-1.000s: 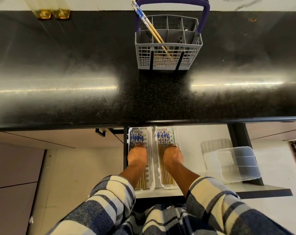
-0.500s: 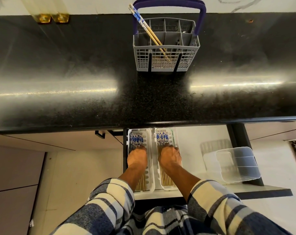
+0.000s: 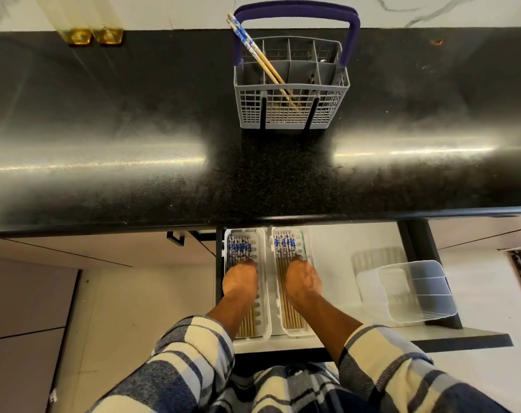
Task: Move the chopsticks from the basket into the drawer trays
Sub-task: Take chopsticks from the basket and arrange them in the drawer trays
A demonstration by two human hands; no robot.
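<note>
A grey cutlery basket (image 3: 292, 114) with a purple handle stands on the black counter. A pair of blue-patterned chopsticks (image 3: 253, 52) leans in it toward the left. Below, in the open drawer (image 3: 336, 254), two white trays lie side by side, each holding several chopsticks. My left hand (image 3: 240, 281) rests palm down on the chopsticks (image 3: 238, 247) in the left tray (image 3: 263, 293). My right hand (image 3: 302, 280) rests on the chopsticks (image 3: 284, 242) in the right tray (image 3: 308, 242). My fingers curl down out of sight, so their grip is hidden.
A clear plastic container (image 3: 417, 290) sits at the drawer's right end. The black counter (image 3: 134, 129) overhangs the far ends of the trays. Two gold-footed objects (image 3: 94, 35) stand at the counter's back left. Pale floor lies to the left of the drawer.
Both hands stay on the chopsticks in the trays, the right one shifting only slightly. The view has tilted a little, so the basket sits lower in frame.
</note>
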